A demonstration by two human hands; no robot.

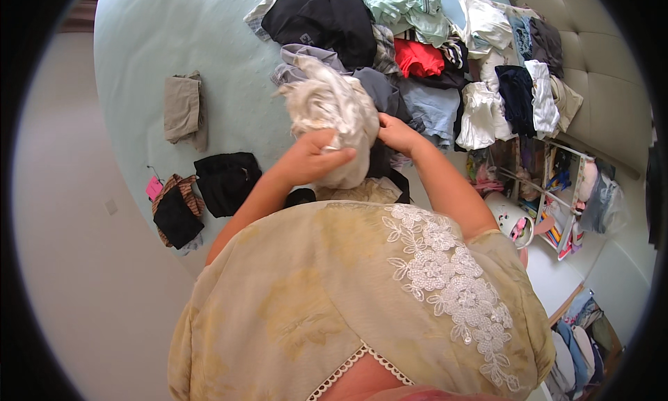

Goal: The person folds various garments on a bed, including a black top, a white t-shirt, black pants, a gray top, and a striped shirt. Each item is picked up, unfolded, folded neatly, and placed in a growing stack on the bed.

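Between my hands is a bundled, crumpled white satin-like cloth (347, 106) with a frayed or ruffled end, raised in front of my body. My left hand (318, 158) grips its near side, thumb lying across the fabric. At its right edge my right hand (396, 134) pinches the cloth, the fingertips partly hidden behind it. Just beyond the bundle lie grey garments (383, 93) and a large black garment (323, 23). Some dark cloth shows beneath the bundle, close to my torso.
A pale green bed (141, 30) carries folded khaki trousers (182, 109), a black folded garment (228, 184) and a striped-and-black garment with a pink tag (154, 187). Rightward are a red garment (417, 57), folded white clothes (477, 116), a tufted headboard (600, 72) and a cluttered shelf (566, 203).
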